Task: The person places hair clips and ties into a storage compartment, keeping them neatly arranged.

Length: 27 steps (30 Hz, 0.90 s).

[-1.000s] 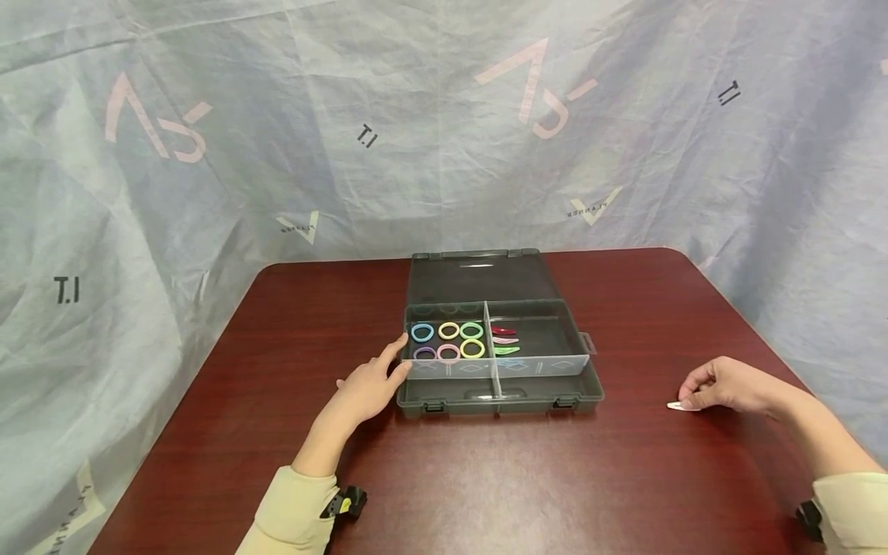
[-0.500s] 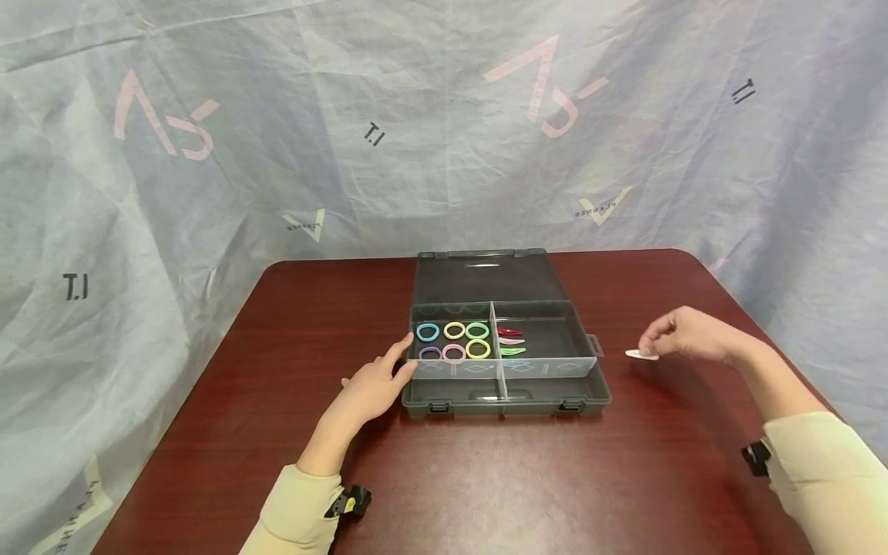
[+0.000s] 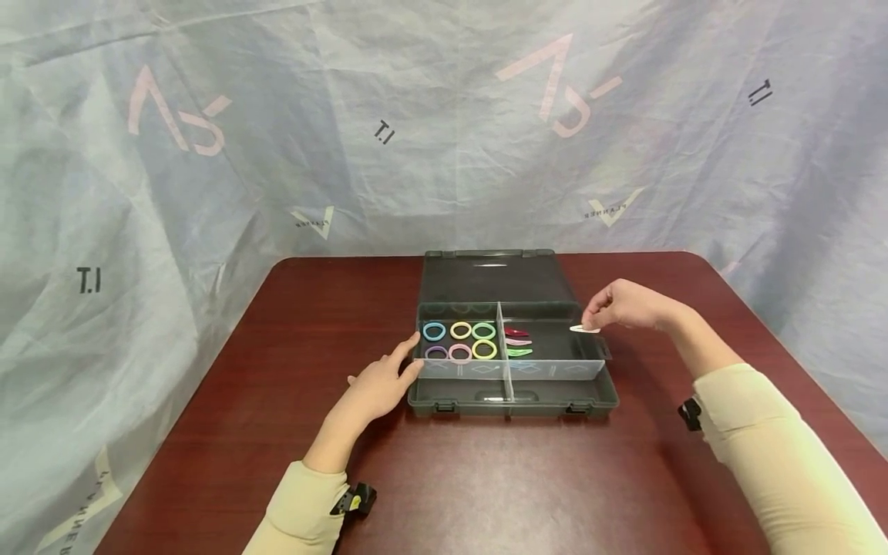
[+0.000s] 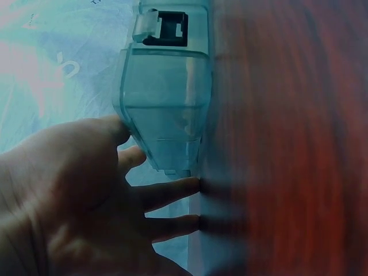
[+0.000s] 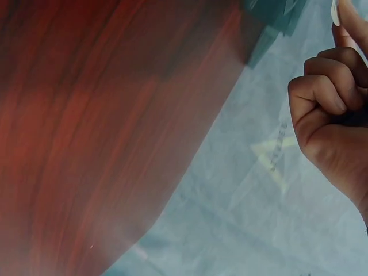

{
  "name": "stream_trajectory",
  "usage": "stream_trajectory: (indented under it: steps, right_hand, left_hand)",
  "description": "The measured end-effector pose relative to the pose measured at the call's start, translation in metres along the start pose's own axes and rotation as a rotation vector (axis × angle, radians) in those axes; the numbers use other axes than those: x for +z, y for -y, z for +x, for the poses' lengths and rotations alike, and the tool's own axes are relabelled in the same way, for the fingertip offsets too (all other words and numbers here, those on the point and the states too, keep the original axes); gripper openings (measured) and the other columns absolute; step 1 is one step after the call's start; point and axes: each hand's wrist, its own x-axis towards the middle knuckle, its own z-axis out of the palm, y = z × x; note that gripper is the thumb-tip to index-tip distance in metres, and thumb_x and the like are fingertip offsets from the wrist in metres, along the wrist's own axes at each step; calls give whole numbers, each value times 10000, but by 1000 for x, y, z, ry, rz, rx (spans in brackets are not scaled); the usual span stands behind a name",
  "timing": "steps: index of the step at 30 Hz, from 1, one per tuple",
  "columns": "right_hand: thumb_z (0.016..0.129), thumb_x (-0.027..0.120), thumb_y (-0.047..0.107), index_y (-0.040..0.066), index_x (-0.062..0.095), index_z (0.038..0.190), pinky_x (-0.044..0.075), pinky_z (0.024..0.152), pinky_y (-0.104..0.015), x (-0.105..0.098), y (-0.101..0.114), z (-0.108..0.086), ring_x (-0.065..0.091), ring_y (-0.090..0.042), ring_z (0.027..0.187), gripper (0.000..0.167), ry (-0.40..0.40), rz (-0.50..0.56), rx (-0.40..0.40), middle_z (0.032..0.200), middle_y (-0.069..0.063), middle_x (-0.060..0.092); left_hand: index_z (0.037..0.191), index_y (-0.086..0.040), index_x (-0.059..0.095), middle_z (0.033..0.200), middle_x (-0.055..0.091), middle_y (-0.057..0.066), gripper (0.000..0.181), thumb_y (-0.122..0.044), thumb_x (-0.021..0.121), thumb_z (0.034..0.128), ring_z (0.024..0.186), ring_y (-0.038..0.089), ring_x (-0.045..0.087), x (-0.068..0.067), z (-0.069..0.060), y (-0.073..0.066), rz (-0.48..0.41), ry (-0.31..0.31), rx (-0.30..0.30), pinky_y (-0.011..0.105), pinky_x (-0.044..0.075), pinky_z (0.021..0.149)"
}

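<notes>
My right hand (image 3: pixel 627 304) pinches a white snap hair clip (image 3: pixel 584 329) over the right edge of a dark see-through plastic box (image 3: pixel 458 405). The clip (image 5: pixel 335 12) also shows at the top of the right wrist view. With fingers spread, my left hand (image 3: pixel 378 385) touches the box's left side; in the left wrist view the hand (image 4: pixel 86 190) has its fingertips at the box wall and table. Several coloured hair ties (image 3: pixel 461 331) lie in the left compartment. Red, pink and green hair clips (image 3: pixel 519 352) lie in the right one, plus a blue one (image 3: pixel 522 365) seen through the divider.
The box's lid (image 3: pixel 492 277) is folded back flat behind it. Clear dividers (image 3: pixel 502 339) part the compartments, and a long front section (image 3: pixel 461 389) runs along the latches. The reddish-brown table (image 3: pixel 520 478) surrounds the box, with a grey cloth (image 3: pixel 444 154) hanging behind.
My right hand has carried the white hair clip left and away from me, from the right of the table to over the box's edge. My left hand stays at the box.
</notes>
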Motion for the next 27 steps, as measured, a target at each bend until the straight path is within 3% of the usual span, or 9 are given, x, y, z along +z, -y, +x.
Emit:
stream_trajectory:
  steps: [11,15,22,27]
  right_hand:
    - [876,791,192,92,804,899,337,495,-276,12,20,36,339,-72,525,103,54,-56,-30,819,-32,724]
    - [871,790,160,96,808,882,306,477,-255,20,24,48,300,-67,501,68,74,-49,-26,773,-29,708]
    - [882,783,153,81,807,898,315,528,-290,35,26,60,356,-104,601,77,117,-78,-19,797,23,706]
    - [890,767,123,81,804,890,322,512,-286,38,27,65,303,-92,522,56,126,-150,-6,764,3,708]
  left_hand:
    - [1622,-338,241,1547,428,191,604,-490,433,1071,1428,440,366,0,0,0,-2,-12,-1,867,135,973]
    - [1622,-335,241,1542,431,202,601,-488,429,1072,1425,443,369,0,0,0,-1,-12,1,866,133,975]
    - [1624,-338,235,1542,431,200,604,-486,431,1073,1433,431,361,1,1,0,-3,-7,3,863,129,980]
    - [1625,-340,231,1542,433,194,604,-486,429,1074,1433,431,361,1,1,0,-3,-8,3,865,129,977]
